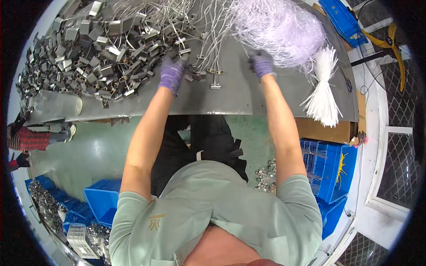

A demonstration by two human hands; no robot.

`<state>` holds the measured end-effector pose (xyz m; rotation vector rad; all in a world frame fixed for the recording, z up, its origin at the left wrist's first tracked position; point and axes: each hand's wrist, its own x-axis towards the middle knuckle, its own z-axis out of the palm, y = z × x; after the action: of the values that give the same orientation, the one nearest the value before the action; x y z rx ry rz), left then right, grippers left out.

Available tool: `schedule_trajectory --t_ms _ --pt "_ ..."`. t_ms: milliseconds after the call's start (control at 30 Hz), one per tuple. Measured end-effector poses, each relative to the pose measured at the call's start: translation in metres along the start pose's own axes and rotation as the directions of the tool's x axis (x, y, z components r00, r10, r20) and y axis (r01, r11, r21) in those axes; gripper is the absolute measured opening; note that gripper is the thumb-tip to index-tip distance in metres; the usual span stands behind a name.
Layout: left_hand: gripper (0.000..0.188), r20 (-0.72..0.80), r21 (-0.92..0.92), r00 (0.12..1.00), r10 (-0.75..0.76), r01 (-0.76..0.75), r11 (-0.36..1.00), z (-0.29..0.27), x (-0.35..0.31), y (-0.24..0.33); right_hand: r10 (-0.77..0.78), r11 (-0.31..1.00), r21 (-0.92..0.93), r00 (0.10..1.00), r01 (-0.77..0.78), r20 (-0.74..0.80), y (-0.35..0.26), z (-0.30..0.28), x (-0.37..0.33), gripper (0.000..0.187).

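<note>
My left hand (pixel 172 74), in a purple glove with dark fingers, is over the grey table (pixel 133 105) at the right edge of a big heap of small metal clip-like pieces (pixel 88 66). Its fingers look apart, next to several loose pieces. My right hand (pixel 261 64), gloved alike, is beside the lower edge of a pile of pale lilac strings (pixel 284 35). Its dark fingers are apart, and I see nothing held in them. Between my hands lie pale cords with metal ends, one with a T-shaped silver piece (pixel 215 83).
A tied bundle of white strips (pixel 324 86) hangs over the right table edge, near scissors (pixel 348 84). Blue crates (pixel 330 170) stand below right, a blue bin (pixel 103 199) below left. A clear plastic bottle (pixel 57 104) lies at front left. Another person (pixel 33 137) is at far left.
</note>
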<state>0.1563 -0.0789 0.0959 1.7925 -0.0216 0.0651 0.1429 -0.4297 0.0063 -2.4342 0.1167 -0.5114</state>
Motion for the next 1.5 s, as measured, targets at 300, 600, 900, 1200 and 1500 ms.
schedule_trajectory --t_ms 300,600,900,1200,1500 --pt "0.033 0.364 -0.497 0.911 -0.194 0.366 0.787 -0.036 -0.031 0.008 0.694 0.72 0.189 0.699 -0.668 -0.171 0.085 -0.042 0.039 0.038" --pt "0.045 0.318 -0.281 0.94 -0.122 0.216 0.935 -0.094 -0.085 -0.021 0.718 0.421 0.59 0.65 -0.689 0.248 0.051 -0.069 0.034 0.018" --pt "0.042 0.338 -0.281 0.931 -0.135 0.237 0.93 -0.113 -0.11 -0.016 0.477 0.348 0.678 0.745 -0.648 0.467 -0.029 -0.08 -0.058 0.018" --pt "0.03 0.314 -0.113 0.935 -0.166 0.21 0.971 -0.102 -0.127 -0.003 0.34 0.294 0.671 0.73 -0.681 0.593 -0.16 -0.055 -0.119 0.031" --pt "0.023 0.379 -0.314 0.89 -0.253 0.381 0.87 -0.097 -0.143 -0.004 0.174 0.505 0.689 0.843 -0.52 0.508 -0.213 -0.022 -0.125 0.027"
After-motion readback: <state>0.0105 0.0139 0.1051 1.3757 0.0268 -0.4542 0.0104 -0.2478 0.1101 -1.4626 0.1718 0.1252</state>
